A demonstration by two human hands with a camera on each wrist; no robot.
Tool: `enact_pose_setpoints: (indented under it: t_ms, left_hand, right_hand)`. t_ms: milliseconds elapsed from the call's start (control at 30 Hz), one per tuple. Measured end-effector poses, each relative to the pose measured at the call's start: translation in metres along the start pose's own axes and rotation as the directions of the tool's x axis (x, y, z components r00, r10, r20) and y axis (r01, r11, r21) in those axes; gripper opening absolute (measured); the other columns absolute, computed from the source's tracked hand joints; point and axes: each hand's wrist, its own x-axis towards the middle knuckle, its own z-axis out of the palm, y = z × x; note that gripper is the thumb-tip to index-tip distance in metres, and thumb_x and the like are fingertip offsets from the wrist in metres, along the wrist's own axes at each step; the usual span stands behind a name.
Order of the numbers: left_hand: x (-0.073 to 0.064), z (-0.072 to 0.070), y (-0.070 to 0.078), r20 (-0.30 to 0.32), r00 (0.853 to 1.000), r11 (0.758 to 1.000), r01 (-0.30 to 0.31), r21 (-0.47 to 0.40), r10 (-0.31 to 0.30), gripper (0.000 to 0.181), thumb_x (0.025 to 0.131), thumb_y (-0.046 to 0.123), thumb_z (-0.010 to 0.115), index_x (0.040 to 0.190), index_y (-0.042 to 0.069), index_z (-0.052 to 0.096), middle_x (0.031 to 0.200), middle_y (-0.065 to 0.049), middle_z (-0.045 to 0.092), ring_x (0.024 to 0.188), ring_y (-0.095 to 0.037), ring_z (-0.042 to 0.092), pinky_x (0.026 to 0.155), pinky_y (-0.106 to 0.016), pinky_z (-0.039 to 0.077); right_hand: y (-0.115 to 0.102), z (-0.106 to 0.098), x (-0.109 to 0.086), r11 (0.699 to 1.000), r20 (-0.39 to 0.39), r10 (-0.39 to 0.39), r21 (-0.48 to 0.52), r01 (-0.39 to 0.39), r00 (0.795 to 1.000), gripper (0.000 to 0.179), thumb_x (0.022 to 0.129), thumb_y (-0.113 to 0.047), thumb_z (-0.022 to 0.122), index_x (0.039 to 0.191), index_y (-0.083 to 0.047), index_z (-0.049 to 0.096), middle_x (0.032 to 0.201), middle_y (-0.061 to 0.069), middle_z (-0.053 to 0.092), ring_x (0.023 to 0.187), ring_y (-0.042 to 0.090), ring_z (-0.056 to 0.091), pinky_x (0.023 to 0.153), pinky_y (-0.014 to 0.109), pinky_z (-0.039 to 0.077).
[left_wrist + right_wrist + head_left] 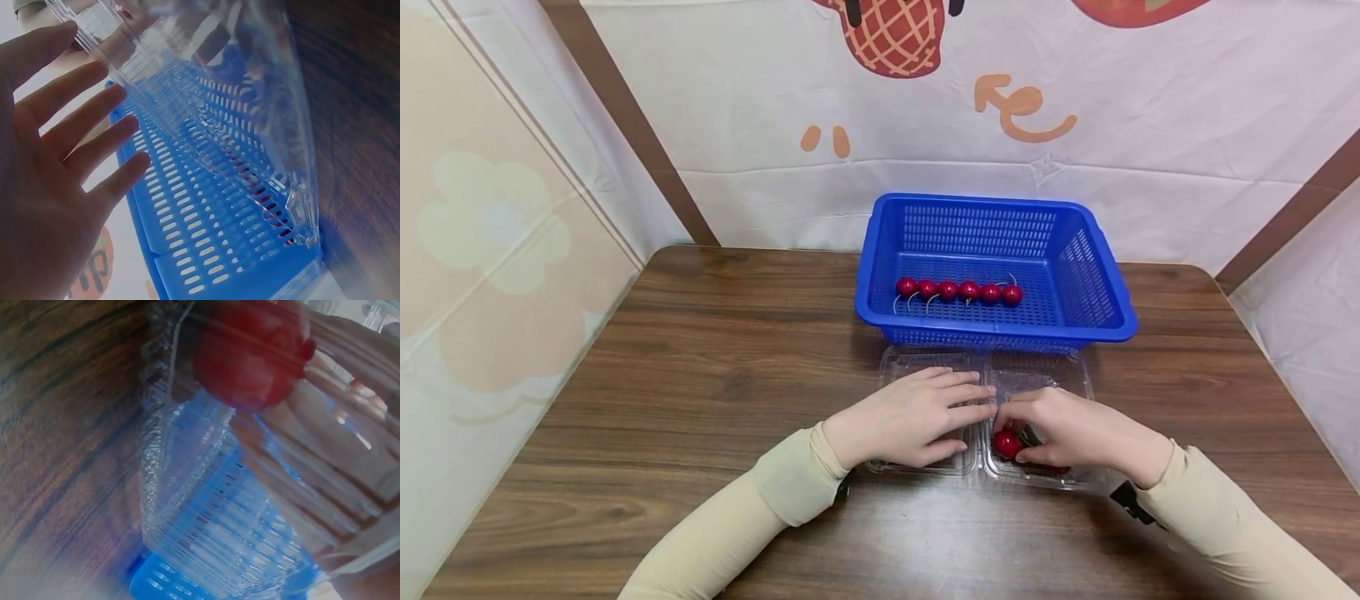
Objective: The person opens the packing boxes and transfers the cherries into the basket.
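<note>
A clear plastic clamshell box [928, 360] lies opened out flat, its two halves side by side. My left hand [917, 417] is spread over the left half, with straight fingers reaching to the middle fold. In the left wrist view, the fingers of that left hand [75, 137] are apart and hold nothing. My right hand [1067, 429] reaches into the right half and pinches a red cherry [1007, 443] between thumb and fingers. More red shows under this hand, partly hidden. Through the ribbed wall, the right wrist view shows a cherry [250, 359] close up.
Behind the box stands a blue plastic basket [1093, 287], near the table's back edge. Inside it, several cherries [947, 290] with stems lie in a row. The wooden table [737, 358] extends to both sides. A printed cloth [760, 100] hangs behind.
</note>
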Motion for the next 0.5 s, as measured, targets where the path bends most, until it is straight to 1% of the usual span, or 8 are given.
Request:
enact_pose_setpoints:
  t_ms: [333, 500]
  left_hand:
    - [0.0009, 0.0011, -0.0001, -0.008, 1.000, 1.000, -0.009, 0.004, 0.009, 0.055, 0.092, 0.042, 0.053, 0.140, 0.016, 0.048, 0.145, -0.004, 0.046, 0.137, -0.021, 0.038, 0.114, -0.037, 0.032]
    - [0.0010, 0.0014, -0.0004, -0.005, 1.000, 1.000, -0.009, -0.001, 0.009, 0.056, 0.093, 0.042, 0.053, 0.142, 0.016, 0.046, 0.147, -0.004, 0.044, 0.138, -0.021, 0.038, 0.114, -0.037, 0.032]
  right_hand:
    - [0.0022, -0.0004, -0.0023, 1.000, -0.034, -0.003, -0.011, 0.003, 0.999, 0.035, 0.068, -0.011, 0.082, 0.098, -0.012, 0.063, 0.093, -0.004, 0.066, 0.085, 0.008, 0.065, 0.074, 0.026, 0.055]
    - [0.0029, -0.0035, -0.0050, 1.000, -0.054, 0.003, -0.007, -0.003, 0.999, 0.034, 0.068, -0.010, 0.081, 0.097, -0.013, 0.063, 0.089, -0.006, 0.064, 0.081, 0.006, 0.064, 0.071, 0.024, 0.055]
